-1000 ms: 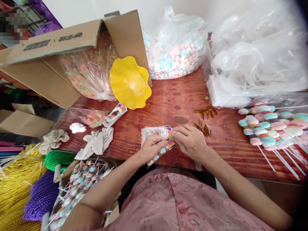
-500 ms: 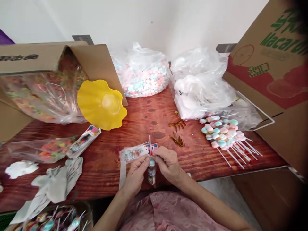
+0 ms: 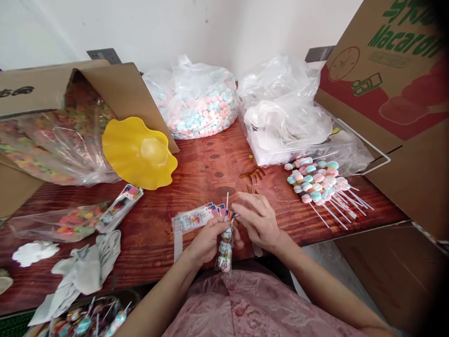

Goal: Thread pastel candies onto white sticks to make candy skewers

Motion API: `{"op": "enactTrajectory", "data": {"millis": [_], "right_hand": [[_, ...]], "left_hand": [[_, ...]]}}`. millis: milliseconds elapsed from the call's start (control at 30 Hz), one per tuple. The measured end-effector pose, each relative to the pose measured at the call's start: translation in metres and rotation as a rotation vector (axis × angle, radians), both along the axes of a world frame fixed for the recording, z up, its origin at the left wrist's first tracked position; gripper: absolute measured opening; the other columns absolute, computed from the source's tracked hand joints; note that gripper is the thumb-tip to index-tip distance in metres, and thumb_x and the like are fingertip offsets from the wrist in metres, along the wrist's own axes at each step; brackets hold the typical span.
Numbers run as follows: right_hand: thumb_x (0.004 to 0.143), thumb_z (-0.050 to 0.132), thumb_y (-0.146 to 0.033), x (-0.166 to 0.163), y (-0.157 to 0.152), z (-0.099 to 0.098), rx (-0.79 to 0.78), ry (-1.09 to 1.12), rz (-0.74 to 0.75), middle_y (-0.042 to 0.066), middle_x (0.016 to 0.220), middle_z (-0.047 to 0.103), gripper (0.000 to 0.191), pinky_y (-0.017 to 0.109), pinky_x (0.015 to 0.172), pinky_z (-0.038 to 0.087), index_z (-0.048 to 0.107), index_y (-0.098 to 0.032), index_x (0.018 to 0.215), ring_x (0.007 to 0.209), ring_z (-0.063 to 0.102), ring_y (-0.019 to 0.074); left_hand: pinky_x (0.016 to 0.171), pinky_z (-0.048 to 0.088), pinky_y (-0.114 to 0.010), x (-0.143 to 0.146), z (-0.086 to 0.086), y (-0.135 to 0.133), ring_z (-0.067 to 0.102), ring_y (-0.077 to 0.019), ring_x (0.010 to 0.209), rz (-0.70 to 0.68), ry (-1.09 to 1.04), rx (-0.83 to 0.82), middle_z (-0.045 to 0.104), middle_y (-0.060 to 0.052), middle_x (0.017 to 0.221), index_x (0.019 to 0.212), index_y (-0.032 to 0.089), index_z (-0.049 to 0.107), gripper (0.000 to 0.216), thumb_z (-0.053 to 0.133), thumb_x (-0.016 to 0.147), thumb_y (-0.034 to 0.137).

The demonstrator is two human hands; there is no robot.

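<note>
Head view showed the left hand (image 3: pixel 210 239) closed around the neck of a bagged skewer (image 3: pixel 225 250), its stick up and its candy hanging past the table (image 3: pixel 196 164) edge. Half a second before, both hands pinched that neck — now the right hand (image 3: pixel 258 220) had let go, fingers loosely spread just beside the stick, above the wrappers (image 3: pixel 194 219). Gold ties (image 3: pixel 252 174) lay near.

Two white walls (image 3: pixel 157 28) meet in a corner behind the table (image 3: pixel 210 161), plain and evenly lit (soft light, no hard shadows). A grey socket plate (image 3: pixel 104 55) sits on the left wall, a second plate (image 3: pixel 319 53) on the right. The table is red-brown knotted wood with a glossy sheen. Pale floor (image 3: pixel 317 255) shows past its near edge.
</note>
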State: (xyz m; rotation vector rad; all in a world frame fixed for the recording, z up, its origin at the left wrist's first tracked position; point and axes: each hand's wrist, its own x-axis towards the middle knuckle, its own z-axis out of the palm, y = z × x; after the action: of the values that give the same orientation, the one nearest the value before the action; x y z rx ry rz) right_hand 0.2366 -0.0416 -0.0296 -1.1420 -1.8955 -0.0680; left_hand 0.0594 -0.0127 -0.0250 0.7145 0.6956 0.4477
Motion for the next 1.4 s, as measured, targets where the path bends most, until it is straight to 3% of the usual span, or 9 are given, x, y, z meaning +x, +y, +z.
{"op": "enactTrajectory", "data": {"millis": [133, 267, 467, 567, 767, 900, 1000, 1200, 1400], "right_hand": [[0.096, 0.043, -0.017, 0.024, -0.022, -0.003, 0.022, -0.452, 0.223, 0.007, 0.121, 0.068, 0.039, 0.048, 0.100, 0.029, 0.056, -0.022, 0.132, 0.124, 0.051, 0.0236], [0.094, 0.042, -0.012, 0.022, -0.041, -0.005, -0.011, -0.418, 0.260, 0.001, 0.071, 0.063, 0.024, 0.044, 0.090, 0.030, 0.065, -0.014, 0.100, 0.084, 0.056, 0.0171], [0.093, 0.049, -0.017, 0.010, -0.045, -0.011, -0.565, -0.153, 0.173, 0.000, 0.066, 0.062, 0.027, 0.034, 0.071, 0.029, 0.059, -0.018, 0.067, 0.070, 0.049, 0.0140], [0.097, 0.052, -0.025, 0.025, -0.037, -0.014, -0.748, 0.010, 0.184, 0.000, 0.069, 0.064, 0.030, 0.030, 0.067, 0.033, 0.063, -0.019, 0.070, 0.071, 0.052, 0.0137], [0.093, 0.059, -0.031, 0.096, -0.010, -0.022, -0.402, -0.103, -0.189, 0.005, 0.089, 0.068, 0.019, 0.035, 0.079, 0.035, 0.074, -0.024, 0.083, 0.087, 0.052, 0.0193], [0.092, 0.060, -0.027, 0.116, 0.006, -0.028, -0.411, -0.397, -0.127, 0.005, 0.095, 0.067, 0.016, 0.037, 0.080, 0.029, 0.075, -0.027, 0.087, 0.094, 0.049, 0.0212], [0.094, 0.055, -0.024, 0.113, 0.014, -0.030, -0.404, -0.502, -0.071, 0.005, 0.094, 0.066, 0.019, 0.037, 0.077, 0.026, 0.073, -0.025, 0.086, 0.091, 0.046, 0.0204], [0.090, 0.047, -0.010, 0.108, 0.017, -0.032, -0.356, -0.664, -0.074, 0.009, 0.088, 0.064, 0.019, 0.037, 0.071, 0.024, 0.061, -0.017, 0.079, 0.081, 0.043, 0.0211], [0.093, 0.048, -0.019, 0.069, -0.011, -0.002, -0.350, 0.019, -0.033, 0.001, 0.071, 0.056, 0.015, 0.034, 0.068, 0.035, 0.053, -0.021, 0.080, 0.069, 0.048, 0.0168]], "left_hand": [[0.049, 0.051, -0.028, -0.007, 0.000, 0.002, 0.051, -0.0106, 0.041, -0.345, 0.024, -0.019, 0.058, -0.001, 0.056, 0.071, 0.013, 0.058, 0.028, 0.069, 0.074, 0.039], [0.049, 0.044, -0.022, -0.011, 0.008, 0.002, 0.049, -0.0083, 0.046, -0.684, 0.104, 0.164, 0.054, 0.001, 0.061, 0.074, 0.015, 0.054, 0.036, 0.059, 0.084, 0.049], [0.074, 0.046, -0.035, -0.010, 0.008, -0.017, 0.056, -0.0195, 0.078, -0.627, 0.677, 1.352, 0.060, -0.008, 0.084, 0.082, 0.014, 0.058, 0.024, 0.038, 0.094, 0.021], [0.068, 0.041, -0.032, -0.014, 0.000, -0.020, 0.052, -0.0176, 0.072, -0.520, 0.737, 1.590, 0.057, -0.007, 0.077, 0.078, 0.014, 0.058, 0.029, 0.034, 0.093, 0.015], [0.060, 0.033, -0.025, -0.020, -0.001, -0.005, 0.044, -0.0099, 0.060, -0.245, 0.546, 1.054, 0.046, 0.001, 0.062, 0.061, 0.016, 0.049, 0.038, 0.043, 0.096, 0.030], [0.056, 0.037, -0.023, -0.011, -0.002, -0.003, 0.047, -0.0088, 0.058, -0.188, 0.379, 0.525, 0.048, 0.002, 0.064, 0.067, 0.016, 0.055, 0.035, 0.056, 0.087, 0.044], [0.055, 0.040, -0.022, -0.006, -0.002, -0.006, 0.050, -0.0082, 0.056, -0.123, 0.362, 0.323, 0.054, 0.001, 0.067, 0.073, 0.015, 0.061, 0.037, 0.063, 0.079, 0.051], [0.052, 0.038, -0.020, -0.010, 0.004, -0.005, 0.050, -0.0065, 0.051, 0.044, 0.397, 0.222, 0.060, 0.000, 0.067, 0.079, 0.014, 0.064, 0.034, 0.066, 0.077, 0.049], [0.051, 0.035, -0.020, -0.011, -0.008, -0.004, 0.044, -0.0069, 0.053, 0.022, 0.491, 0.386, 0.052, 0.003, 0.061, 0.068, 0.015, 0.061, 0.032, 0.060, 0.080, 0.045]]}}
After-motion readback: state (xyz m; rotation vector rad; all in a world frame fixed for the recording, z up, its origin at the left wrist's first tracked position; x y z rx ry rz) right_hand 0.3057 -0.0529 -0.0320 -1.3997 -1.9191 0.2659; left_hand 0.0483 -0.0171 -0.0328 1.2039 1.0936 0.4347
